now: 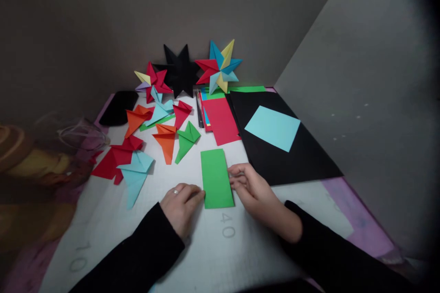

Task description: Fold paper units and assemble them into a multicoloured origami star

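Note:
A green paper rectangle (217,178) lies upright in direction, long side away from me, on the white marked sheet. My left hand (182,203), with a ring, has its fingers curled together and pinches at the paper's lower left edge. At the right edge, my right hand (254,192) has bent fingers and thumb closed in on the paper. Left of the green rectangle are folded pieces: a green one (187,138), an orange one (166,138), a red one (118,159) and a light blue one (136,171).
A light blue sheet (273,127) rests on large black paper (282,165) at right. Red paper (222,120) lies behind the green rectangle. Paper stars, one black (180,73) and one multicoloured (220,67), lean on the back wall. A dark phone-like object (119,107) is at left.

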Action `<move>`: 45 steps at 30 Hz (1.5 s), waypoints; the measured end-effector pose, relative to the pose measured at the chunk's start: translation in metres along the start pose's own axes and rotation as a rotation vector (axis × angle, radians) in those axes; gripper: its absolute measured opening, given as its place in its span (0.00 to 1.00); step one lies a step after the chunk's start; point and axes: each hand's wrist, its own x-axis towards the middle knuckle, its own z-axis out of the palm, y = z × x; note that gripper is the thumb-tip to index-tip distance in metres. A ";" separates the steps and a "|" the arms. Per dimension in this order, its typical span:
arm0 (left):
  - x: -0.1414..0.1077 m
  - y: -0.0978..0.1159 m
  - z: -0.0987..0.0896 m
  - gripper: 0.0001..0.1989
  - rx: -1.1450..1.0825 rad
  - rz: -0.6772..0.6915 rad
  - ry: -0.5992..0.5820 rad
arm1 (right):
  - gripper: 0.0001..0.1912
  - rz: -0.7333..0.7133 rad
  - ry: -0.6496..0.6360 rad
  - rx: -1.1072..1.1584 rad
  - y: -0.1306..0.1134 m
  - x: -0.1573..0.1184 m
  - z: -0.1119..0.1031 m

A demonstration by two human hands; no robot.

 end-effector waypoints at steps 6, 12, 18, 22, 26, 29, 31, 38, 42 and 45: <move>-0.003 0.000 0.001 0.14 -0.158 -0.007 0.092 | 0.16 -0.175 -0.269 0.165 -0.008 -0.012 0.014; -0.003 -0.007 -0.026 0.11 0.082 -0.085 0.316 | 0.33 -0.368 -0.520 -0.324 -0.006 -0.009 0.027; -0.002 -0.021 -0.039 0.10 0.159 0.164 0.344 | 0.30 -0.415 -0.637 -0.564 -0.005 -0.005 0.030; -0.007 -0.032 -0.033 0.14 0.009 0.229 0.257 | 0.27 -0.432 -0.604 -0.595 0.002 -0.003 0.028; -0.008 -0.042 -0.034 0.13 -0.028 0.336 0.129 | 0.23 -0.449 -0.554 -0.620 0.006 -0.001 0.026; -0.011 -0.050 -0.037 0.11 -0.041 0.344 -0.027 | 0.20 -0.484 -0.559 -0.624 0.005 0.001 0.022; -0.012 -0.055 -0.038 0.12 -0.077 0.307 -0.090 | 0.19 -0.508 -0.574 -0.624 0.003 0.002 0.020; 0.003 -0.055 -0.040 0.16 -0.200 0.066 -0.269 | 0.20 -0.566 -0.618 -0.649 0.001 0.006 0.013; 0.024 -0.053 -0.041 0.17 -0.194 0.048 -0.428 | 0.22 -0.601 -0.674 -0.658 -0.002 0.009 0.011; 0.036 -0.053 -0.039 0.16 -0.208 -0.028 -0.479 | 0.23 -0.611 -0.698 -0.637 -0.003 0.010 0.010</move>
